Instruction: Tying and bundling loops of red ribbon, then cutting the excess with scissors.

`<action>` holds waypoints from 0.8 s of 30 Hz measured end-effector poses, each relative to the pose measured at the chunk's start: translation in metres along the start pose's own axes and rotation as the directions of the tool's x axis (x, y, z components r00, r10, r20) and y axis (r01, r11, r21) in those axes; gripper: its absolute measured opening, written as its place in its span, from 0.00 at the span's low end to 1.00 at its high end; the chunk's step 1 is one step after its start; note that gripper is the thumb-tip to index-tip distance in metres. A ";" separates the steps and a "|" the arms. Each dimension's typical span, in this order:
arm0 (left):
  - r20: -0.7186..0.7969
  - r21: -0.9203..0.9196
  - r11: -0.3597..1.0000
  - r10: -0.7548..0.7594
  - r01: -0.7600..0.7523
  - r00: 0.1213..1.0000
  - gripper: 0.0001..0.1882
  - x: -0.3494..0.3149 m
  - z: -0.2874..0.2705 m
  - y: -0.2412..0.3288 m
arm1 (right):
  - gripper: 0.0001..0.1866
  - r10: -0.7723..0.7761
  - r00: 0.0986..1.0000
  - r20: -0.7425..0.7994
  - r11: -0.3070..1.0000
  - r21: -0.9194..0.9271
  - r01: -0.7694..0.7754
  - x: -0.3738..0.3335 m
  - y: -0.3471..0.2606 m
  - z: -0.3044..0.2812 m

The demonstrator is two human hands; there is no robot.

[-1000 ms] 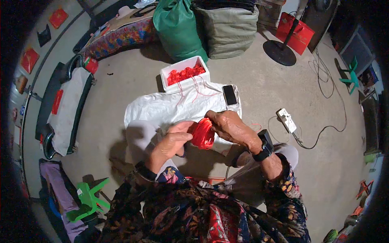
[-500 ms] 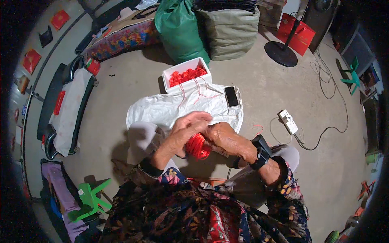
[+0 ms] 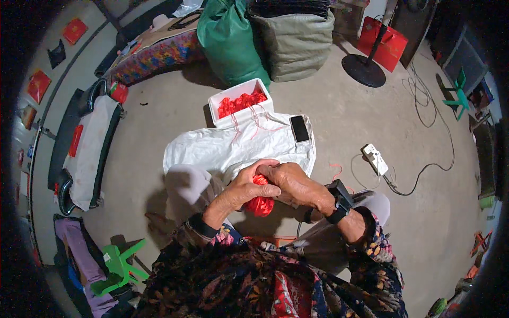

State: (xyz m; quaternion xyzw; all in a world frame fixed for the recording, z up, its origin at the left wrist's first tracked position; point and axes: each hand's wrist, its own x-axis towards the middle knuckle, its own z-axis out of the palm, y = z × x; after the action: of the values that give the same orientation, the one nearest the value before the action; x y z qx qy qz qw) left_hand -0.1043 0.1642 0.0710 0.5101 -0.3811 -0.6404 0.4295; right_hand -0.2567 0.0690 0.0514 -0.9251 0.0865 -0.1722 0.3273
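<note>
A bundle of red cord [image 3: 260, 205] is between my two hands, above my lap. My left hand [image 3: 248, 184] is wrapped round it, with the thumb lying across its front. At the bundle's upper end my right hand [image 3: 290, 179] is closed, its fingers curled and pressed close to the left fingers. What the right fingertips pinch is hidden. Beyond my hands a white cloth [image 3: 212, 144] lies on the floor. On its far edge stands a white box [image 3: 228, 125] with red cord bundles [image 3: 241, 103] inside, several thin red ends hanging over its rim.
A black phone [image 3: 299, 129] lies on the cloth. To the right are a white power strip [image 3: 375, 160] with a trailing cable and a round black stand base [image 3: 363, 71]. Green [image 3: 233, 50] and beige [image 3: 297, 45] sacks stand at the back. A green stool [image 3: 121, 267] is at my left.
My left thumb has come down across the front of the red bundle, and the left fingers have closed round it. My right hand has shifted slightly, staying at its upper end.
</note>
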 end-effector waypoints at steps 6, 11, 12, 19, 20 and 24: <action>0.018 -0.015 1.000 -0.016 0.016 1.000 0.41 -0.008 -0.001 -0.001 | 0.16 -0.006 1.000 0.014 0.993 0.117 0.005 0.000 -0.008 -0.005; -0.028 0.112 0.985 0.133 -0.129 0.991 0.42 -0.008 0.003 -0.015 | 0.14 -0.030 0.999 -0.044 0.988 0.151 0.036 0.000 0.002 0.006; -0.061 0.071 0.988 0.141 -0.136 0.988 0.40 -0.007 0.004 -0.019 | 0.14 -0.023 0.999 -0.035 0.987 0.160 0.028 0.000 0.002 0.006; -0.166 -0.206 0.978 -0.011 -0.024 0.986 0.19 -0.005 0.007 -0.046 | 0.12 0.041 0.999 -0.015 0.962 0.270 -0.035 0.001 -0.002 -0.004; -0.149 -0.254 0.967 -0.049 0.010 0.988 0.15 -0.005 0.006 -0.050 | 0.12 0.044 0.999 -0.011 0.957 0.287 -0.039 0.002 -0.002 -0.006; -0.120 -0.278 0.960 -0.033 -0.002 0.992 0.08 -0.003 0.005 -0.057 | 0.12 0.045 0.999 -0.011 0.972 0.232 -0.042 0.001 0.000 -0.006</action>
State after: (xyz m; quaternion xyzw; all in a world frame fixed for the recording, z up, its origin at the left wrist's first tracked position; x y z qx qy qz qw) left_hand -0.1178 0.1868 0.0203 0.4864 -0.2562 -0.6579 0.5147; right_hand -0.2579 0.0650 0.0560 -0.8770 0.0886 -0.1813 0.4361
